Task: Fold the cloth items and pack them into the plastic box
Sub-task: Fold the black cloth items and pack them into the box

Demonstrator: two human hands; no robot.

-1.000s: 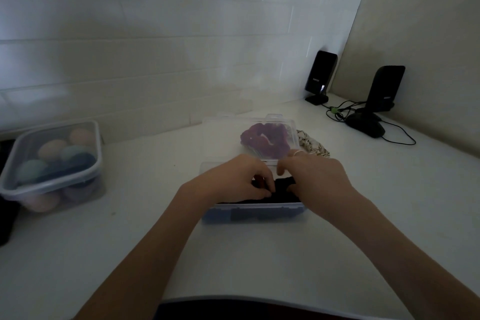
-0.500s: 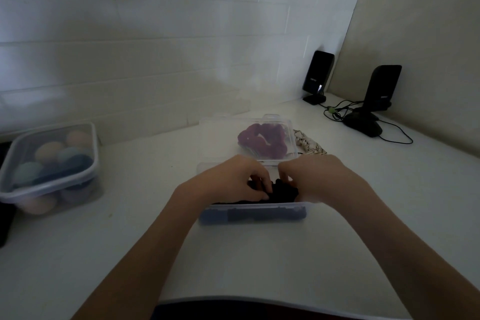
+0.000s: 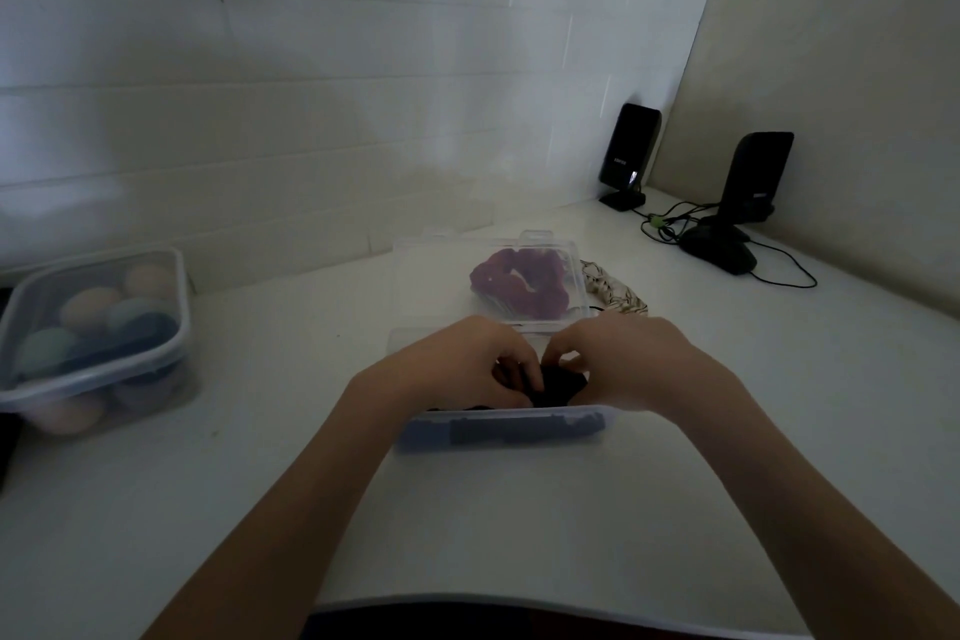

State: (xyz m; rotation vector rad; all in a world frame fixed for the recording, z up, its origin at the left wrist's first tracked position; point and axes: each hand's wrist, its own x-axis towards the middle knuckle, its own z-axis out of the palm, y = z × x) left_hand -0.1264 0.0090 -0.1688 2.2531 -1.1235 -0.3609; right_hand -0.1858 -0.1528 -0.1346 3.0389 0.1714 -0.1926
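Both hands work inside the near half of the plastic box (image 3: 506, 429): the left hand (image 3: 457, 369) has its fingers curled down onto the dark cloth (image 3: 558, 387), and the right hand (image 3: 628, 361) pinches the same cloth from the other side, its grip narrow with fingertips tucked in. The two hands nearly touch above the cloth. More dark fabric shows through the clear front wall of the box.

Behind it the hinged lid (image 3: 415, 276) lies open and flat on the worktop (image 3: 519, 525), with a purple scrunchie (image 3: 519, 286) seen through or on its right part; which of the two I cannot tell. Just beside the lid on the right lies a pale patterned fabric piece (image 3: 615, 294).

The white worktop runs into a corner. A white tiled wall (image 3: 311, 94) stands behind it and a plain beige wall (image 3: 841, 68) on the right. Two black speakers (image 3: 628, 156) stand in that corner, with a black mouse (image 3: 719, 250) and tangled cables near them. At far left sits a lidded clear container (image 3: 98, 338) filled with pastel rounded items. The light is dim.
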